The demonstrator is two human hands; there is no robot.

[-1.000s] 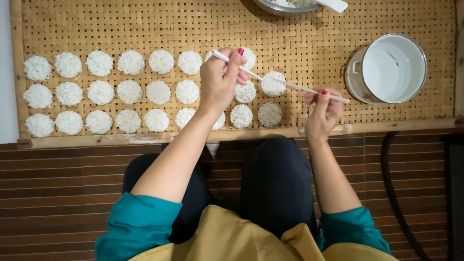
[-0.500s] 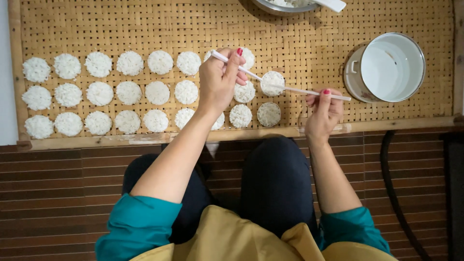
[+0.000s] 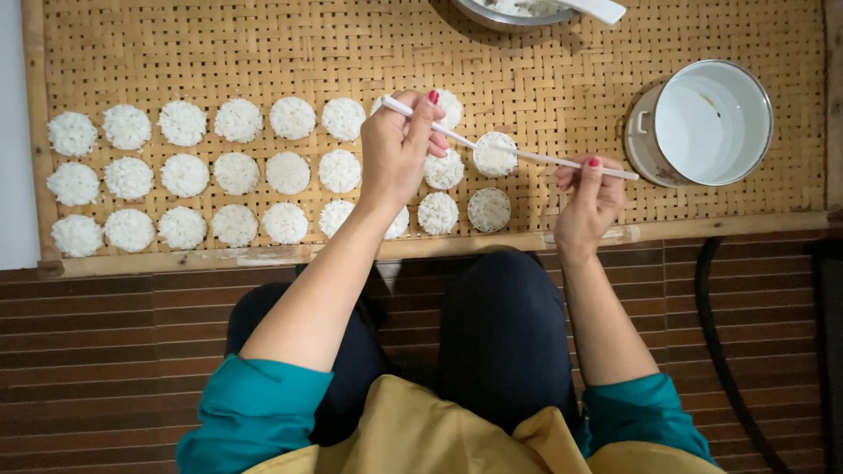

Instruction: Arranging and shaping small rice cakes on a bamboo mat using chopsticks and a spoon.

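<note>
My left hand [image 3: 399, 154] and my right hand [image 3: 590, 195] hold the two ends of a thin white stick [image 3: 527, 154] over a woven bamboo tray [image 3: 562, 79]. The left hand grips its far-left end, and the fingertips of the right hand pinch the right end. Under the stick lies a round white rice disc [image 3: 494, 154]. Below that sits a greyer disc [image 3: 489, 209] that looks ringed by a small round mould. Three rows of several white rice discs [image 3: 237, 173] fill the tray's left half. The left hand hides some of them.
A white enamel pot [image 3: 713, 123] stands on the tray at the right. A metal bowl [image 3: 492, 12] with a white spoon [image 3: 599, 9] sits at the top edge. The tray's wooden rim [image 3: 263, 257] runs in front of my knees. A black cable [image 3: 713, 316] lies on the slatted floor.
</note>
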